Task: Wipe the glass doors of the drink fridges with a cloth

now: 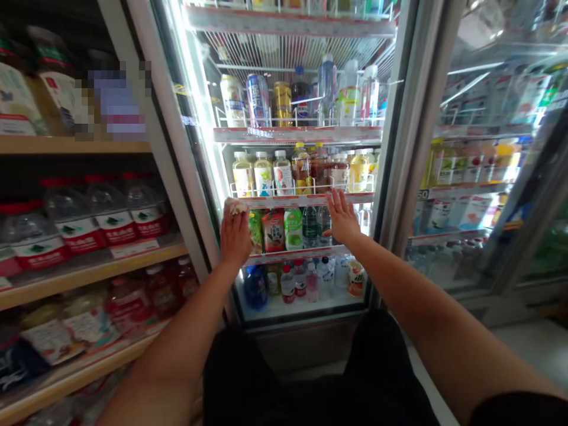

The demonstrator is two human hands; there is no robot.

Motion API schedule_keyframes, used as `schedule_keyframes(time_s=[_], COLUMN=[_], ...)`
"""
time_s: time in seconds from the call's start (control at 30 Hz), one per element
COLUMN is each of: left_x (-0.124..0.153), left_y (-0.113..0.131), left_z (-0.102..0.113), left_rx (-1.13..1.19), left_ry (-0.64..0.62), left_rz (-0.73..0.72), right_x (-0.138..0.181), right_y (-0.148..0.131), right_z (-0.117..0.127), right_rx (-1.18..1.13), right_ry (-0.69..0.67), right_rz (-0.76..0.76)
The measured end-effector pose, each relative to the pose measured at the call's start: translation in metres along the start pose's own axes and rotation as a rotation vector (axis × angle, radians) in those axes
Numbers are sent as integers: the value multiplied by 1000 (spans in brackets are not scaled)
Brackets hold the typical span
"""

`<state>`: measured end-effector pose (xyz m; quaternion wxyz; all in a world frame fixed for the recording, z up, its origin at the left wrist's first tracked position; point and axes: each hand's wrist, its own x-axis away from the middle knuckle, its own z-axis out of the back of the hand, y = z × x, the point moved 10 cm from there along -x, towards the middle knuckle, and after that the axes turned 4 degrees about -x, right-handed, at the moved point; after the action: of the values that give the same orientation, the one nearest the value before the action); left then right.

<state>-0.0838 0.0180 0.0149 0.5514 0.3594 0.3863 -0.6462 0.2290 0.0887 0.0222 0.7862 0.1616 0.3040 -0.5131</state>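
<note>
My left hand (236, 236) presses a crumpled pale cloth (236, 207) near the left side of a lit drinks fridge, apparently against its glass door. The cloth shows above and around the fingertips; the rest of it is hidden by the hand. To the right, my right hand (343, 220) holds nothing, its fingers stretched and spread in front of the lower shelves. Behind the hands stand a red drink pack (273, 231), a green-labelled bottle (293, 229) and a row of bottles with pale caps (262, 173).
Wooden shelves (97, 269) with large red-capped water bottles (66, 216) stand on the left. A metal door frame (406, 148) runs along the fridge's right side, with another glass-fronted fridge beyond it. Cans (258, 99) and bottles fill the upper shelf.
</note>
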Motion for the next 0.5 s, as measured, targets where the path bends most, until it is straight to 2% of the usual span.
schedule_keyframes(time_s=[0.1, 0.17, 0.23, 0.4, 0.43, 0.5], left_x=[65, 88, 82, 9, 4, 14], left_y=[20, 23, 17, -19, -21, -15], left_z=[-27, -39, -38, -5, -2, -5], left_rx=[12, 0, -3, 10, 11, 6], left_ry=[-62, -78, -73, 13, 21, 4], left_rz=[-82, -112, -120, -9, 10, 5], right_x=[0, 0, 0, 0, 1, 1], right_y=[1, 1, 1, 1, 1, 0], right_z=[0, -1, -1, 1, 1, 1], right_rx=[5, 4, 0, -4, -3, -1], right_ry=[0, 6, 9, 5, 1, -4], right_rz=[-3, 9, 22, 2, -5, -10])
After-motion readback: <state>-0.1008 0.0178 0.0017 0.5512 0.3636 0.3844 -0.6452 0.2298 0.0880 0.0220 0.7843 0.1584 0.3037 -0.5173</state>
